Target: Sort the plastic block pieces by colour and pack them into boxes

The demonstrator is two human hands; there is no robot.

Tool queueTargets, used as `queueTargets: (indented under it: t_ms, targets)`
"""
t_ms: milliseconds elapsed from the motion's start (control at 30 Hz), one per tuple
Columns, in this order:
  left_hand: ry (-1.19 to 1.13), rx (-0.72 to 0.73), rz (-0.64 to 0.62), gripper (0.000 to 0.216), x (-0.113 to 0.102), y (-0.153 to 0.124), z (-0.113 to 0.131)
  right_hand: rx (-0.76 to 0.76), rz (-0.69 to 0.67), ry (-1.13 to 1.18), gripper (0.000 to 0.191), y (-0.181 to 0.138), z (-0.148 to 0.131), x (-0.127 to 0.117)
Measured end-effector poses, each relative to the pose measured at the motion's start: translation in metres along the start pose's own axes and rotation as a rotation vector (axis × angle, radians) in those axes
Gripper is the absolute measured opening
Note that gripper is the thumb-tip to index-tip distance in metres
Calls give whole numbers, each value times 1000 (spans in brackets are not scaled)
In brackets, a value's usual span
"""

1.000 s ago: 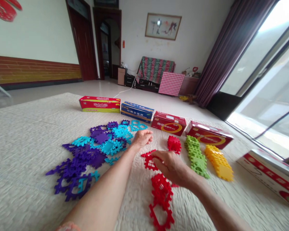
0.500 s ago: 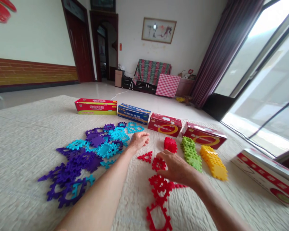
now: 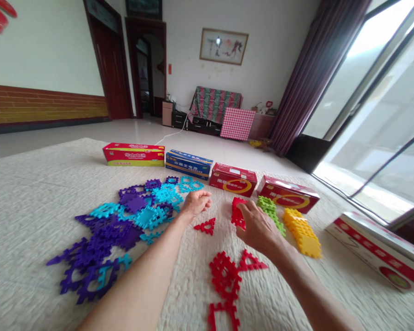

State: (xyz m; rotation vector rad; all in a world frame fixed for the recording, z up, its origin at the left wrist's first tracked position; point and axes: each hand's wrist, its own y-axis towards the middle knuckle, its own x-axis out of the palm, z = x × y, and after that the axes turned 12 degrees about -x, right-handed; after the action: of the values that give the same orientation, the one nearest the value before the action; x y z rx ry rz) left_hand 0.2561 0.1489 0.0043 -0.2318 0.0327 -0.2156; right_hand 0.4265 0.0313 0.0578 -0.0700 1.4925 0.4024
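Observation:
My right hand (image 3: 257, 227) is closed on a red plastic tile (image 3: 237, 217) and holds it against the small red stack (image 3: 238, 204) in front of a red box. My left hand (image 3: 196, 202) rests on the mat in a loose fist, apparently with nothing in it, beside the teal and purple tiles (image 3: 124, 223). A red triangle tile (image 3: 205, 226) lies between my two hands. More red tiles (image 3: 227, 276) lie near my right forearm.
A green tile row (image 3: 271, 211) and a yellow tile row (image 3: 301, 232) lie right of the red stack. Several boxes (image 3: 189, 163) line the mat's far edge. Another long box (image 3: 376, 250) lies at the right. Sofa and doorway stand far behind.
My right hand picked a red tile from the mat and carried it forward to the red stack. The red triangle was left lying. My left hand stayed put.

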Motion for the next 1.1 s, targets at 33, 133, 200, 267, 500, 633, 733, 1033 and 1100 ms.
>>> queueTargets:
  t_ms: [33, 133, 200, 267, 500, 633, 733, 1033, 1100]
  targets:
    - [-1, -3, 0, 22, 0, 0, 0, 1, 15, -10, 42, 1, 0, 2]
    - [-2, -7, 1, 21, 0, 0, 0, 2, 24, -47, 44, 1, 1, 8]
    - [-4, -4, 1, 21, 0, 1, -1, -2, 15, -68, 44, 1, 2, 11]
    - [-5, 0, 0, 20, -1, 2, -1, -4, 21, -81, 45, 1, 3, 12]
    - [71, 38, 30, 20, 2, 1, -2, -39, 68, 37, 36, 2, -3, -1]
    - [149, 65, 57, 21, 4, -1, -1, -160, -32, 308, 20, -2, -14, -11]
    - [157, 87, 58, 22, 5, 0, -3, -251, -127, 491, 20, -14, -25, -18]
    - [166, 116, 59, 24, 5, 9, -10, -90, -217, 329, 28, -62, -7, -21]
    - [165, 118, 58, 25, 4, 9, -11, -90, -251, 285, 23, -63, -7, -18]
